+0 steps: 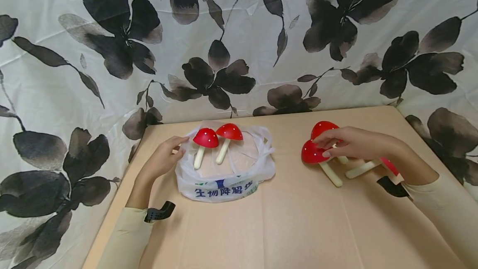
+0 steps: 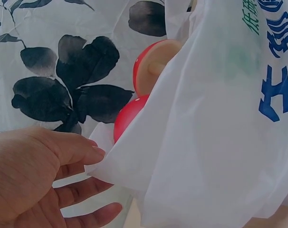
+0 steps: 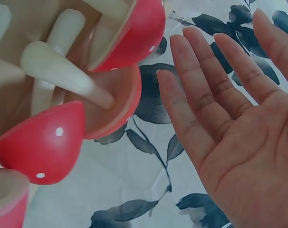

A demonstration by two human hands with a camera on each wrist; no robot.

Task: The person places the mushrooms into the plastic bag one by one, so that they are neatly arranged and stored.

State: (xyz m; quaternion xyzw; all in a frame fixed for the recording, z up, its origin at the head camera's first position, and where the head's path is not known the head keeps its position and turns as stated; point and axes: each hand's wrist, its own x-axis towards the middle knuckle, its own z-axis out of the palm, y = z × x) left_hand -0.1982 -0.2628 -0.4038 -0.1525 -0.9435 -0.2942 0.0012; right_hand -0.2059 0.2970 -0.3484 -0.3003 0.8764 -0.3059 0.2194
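Note:
In the head view a white plastic bag [image 1: 224,192] with blue print sits on the table, its mouth spread wide. Two toy mushrooms with red, white-dotted caps lie in it, a left mushroom [image 1: 206,138] and a right mushroom [image 1: 229,132]. My left hand [image 1: 162,157] pinches the bag's left rim between thumb and forefinger. Over on the right, my right hand [image 1: 347,142] hovers across a group of similar mushrooms [image 1: 312,152], partly hiding them. Its fingers are extended and hold nothing in the right wrist view, beside a red cap [image 3: 44,142].
The light wooden table [image 1: 298,227] ends at the back against a white cloth [image 1: 269,53] with dark flowers. Another mushroom stem [image 1: 362,169] shows below the right wrist. Black straps are on both wrists.

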